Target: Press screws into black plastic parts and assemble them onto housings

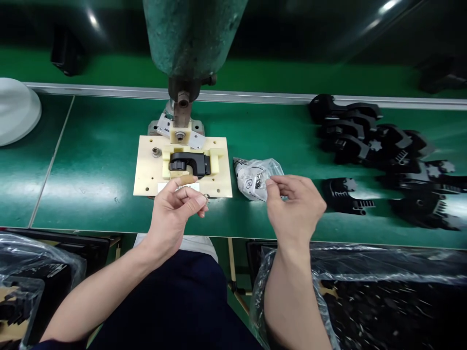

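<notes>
My left hand is at the front edge of a cream fixture plate, fingers curled and thumb pressed towards them. Anything small between those fingers is too hidden to name. A curved black plastic part lies in the yellowish nest on the plate, under the head of a green press. To the right, my right hand makes a pinch at the edge of a clear plastic bag holding small dark metal pieces. Whether the pinch has the bag's film or a small piece in it, I cannot make out.
Several black plastic parts are heaped on the green bench at the right. A white round object stands far left. Below the bench's front edge are plastic-lined bins, left and right, with black parts inside.
</notes>
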### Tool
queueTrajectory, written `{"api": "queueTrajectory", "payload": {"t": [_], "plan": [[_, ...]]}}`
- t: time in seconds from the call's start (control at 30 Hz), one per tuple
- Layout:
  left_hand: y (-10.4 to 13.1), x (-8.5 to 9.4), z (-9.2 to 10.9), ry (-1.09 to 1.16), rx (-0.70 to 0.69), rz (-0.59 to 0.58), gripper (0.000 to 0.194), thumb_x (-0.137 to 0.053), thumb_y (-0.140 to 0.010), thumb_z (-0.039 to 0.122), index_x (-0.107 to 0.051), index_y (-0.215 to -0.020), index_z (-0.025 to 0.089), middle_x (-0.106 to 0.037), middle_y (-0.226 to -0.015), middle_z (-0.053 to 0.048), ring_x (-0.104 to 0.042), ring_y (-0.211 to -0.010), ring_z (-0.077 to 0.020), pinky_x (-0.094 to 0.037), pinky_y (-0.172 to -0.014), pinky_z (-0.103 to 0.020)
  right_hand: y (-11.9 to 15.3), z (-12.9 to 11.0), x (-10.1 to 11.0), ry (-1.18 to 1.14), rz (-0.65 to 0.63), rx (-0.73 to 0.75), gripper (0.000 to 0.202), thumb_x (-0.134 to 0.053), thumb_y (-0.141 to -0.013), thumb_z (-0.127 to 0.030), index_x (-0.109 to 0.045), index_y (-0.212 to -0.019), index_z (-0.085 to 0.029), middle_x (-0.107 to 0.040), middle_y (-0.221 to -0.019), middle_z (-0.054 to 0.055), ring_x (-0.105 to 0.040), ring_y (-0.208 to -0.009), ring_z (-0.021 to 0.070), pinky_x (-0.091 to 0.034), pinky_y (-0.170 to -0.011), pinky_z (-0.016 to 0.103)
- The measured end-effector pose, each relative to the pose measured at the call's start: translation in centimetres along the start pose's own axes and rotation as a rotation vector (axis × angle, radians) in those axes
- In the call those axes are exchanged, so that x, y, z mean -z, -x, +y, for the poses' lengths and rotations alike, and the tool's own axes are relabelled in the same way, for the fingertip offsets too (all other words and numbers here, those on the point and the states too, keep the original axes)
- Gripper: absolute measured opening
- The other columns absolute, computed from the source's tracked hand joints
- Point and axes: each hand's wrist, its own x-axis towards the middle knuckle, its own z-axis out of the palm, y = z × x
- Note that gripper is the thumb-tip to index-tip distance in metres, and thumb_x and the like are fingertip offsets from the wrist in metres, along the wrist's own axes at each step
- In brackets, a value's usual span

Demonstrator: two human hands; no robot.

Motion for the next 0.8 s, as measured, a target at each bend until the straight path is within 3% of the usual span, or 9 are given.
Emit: {"api": "queueTrajectory", "payload": {"t": [0.07,0.13,0.23,0.3,0.43,0.57,0.8], "plan": [[-0.1,-0.2,0.1,0.039,0.09,0.01,0.036,-0.08,-0.067,0.02,-0.06,-0.096,0.017,-0.061,-0.057,0.006,-0.057,-0.053,-0.009,-0.048,-0.054,-0.022,0.7,-0.4,0.2,-0.173,-0.086,-0.049,0.005,-0.068,-0.077,-0.021,-0.072,-0.08,-0.021,-0.066,-0.08,0.003,-0.058,-0.063,0.0139,-0.051,-0.062,0.03],[-0.1,-0.3,0.1,0.047,0.134,0.01,0.039,-0.082,-0.065,0.02,-0.059,-0.096,0.017,-0.061,-0.057,0.006,-0.057,-0.054,-0.0093,-0.047,-0.053,-0.022,2.0,-1.8,0.3,-0.437,-0.261,-0.11,0.007,-0.067,-0.08,-0.021,-0.073,-0.085,-0.023,-0.066,-0.08,0.001,-0.058,-0.061,0.0119,-0.049,-0.057,0.027],[0.1,-0.4,0.0,0.019,0.128,-0.003,0.04,-0.081,-0.065,0.02,-0.058,-0.097,0.017,-0.061,-0.058,0.006,-0.057,-0.054,-0.0091,-0.046,-0.053,-0.021,3.6,-4.1,0.0,-0.684,-0.546,-0.147,0.011,-0.065,-0.083,-0.019,-0.073,-0.087,-0.024,-0.066,-0.082,0.0,-0.058,-0.06,0.0101,-0.048,-0.053,0.024],[0.3,-0.3,-0.1,-0.035,0.093,-0.028,0.038,-0.08,-0.068,0.019,-0.058,-0.098,0.017,-0.061,-0.059,0.006,-0.056,-0.054,-0.0083,-0.047,-0.054,-0.022,3.8,-5.1,-0.3,-0.735,-0.618,-0.147,0.01,-0.064,-0.083,-0.016,-0.072,-0.086,-0.022,-0.065,-0.082,0.001,-0.059,-0.063,0.0106,-0.049,-0.055,0.024],[0.6,0.1,-0.4,-0.182,-0.049,-0.06,0.033,-0.075,-0.072,0.014,-0.059,-0.101,0.019,-0.062,-0.063,0.006,-0.057,-0.058,-0.0083,-0.048,-0.058,-0.022,3.5,-5.7,-0.7,-0.721,-0.657,-0.116,0.01,-0.064,-0.081,-0.013,-0.068,-0.077,-0.02,-0.063,-0.073,-0.001,-0.058,-0.065,0.0108,-0.046,-0.058,0.024],[0.8,0.3,-0.9,-0.287,-0.17,-0.021,0.03,-0.071,-0.074,0.013,-0.059,-0.101,0.02,-0.062,-0.066,0.005,-0.057,-0.061,-0.0087,-0.048,-0.059,-0.022,3.5,-5.7,-0.8,-0.619,-0.662,-0.109,0.011,-0.062,-0.081,-0.014,-0.065,-0.071,-0.019,-0.061,-0.069,-0.001,-0.053,-0.061,0.011,-0.041,-0.055,0.025],[0.5,0.5,-0.6,-0.359,-0.254,-0.004,0.028,-0.066,-0.075,0.01,-0.056,-0.099,0.019,-0.06,-0.067,0.004,-0.058,-0.062,-0.0089,-0.05,-0.06,-0.022,3.6,-6.0,-1.2,-0.553,-0.655,-0.066,0.01,-0.063,-0.079,-0.014,-0.065,-0.072,-0.02,-0.062,-0.07,0.0,-0.055,-0.063,0.0128,-0.043,-0.055,0.026]]}}
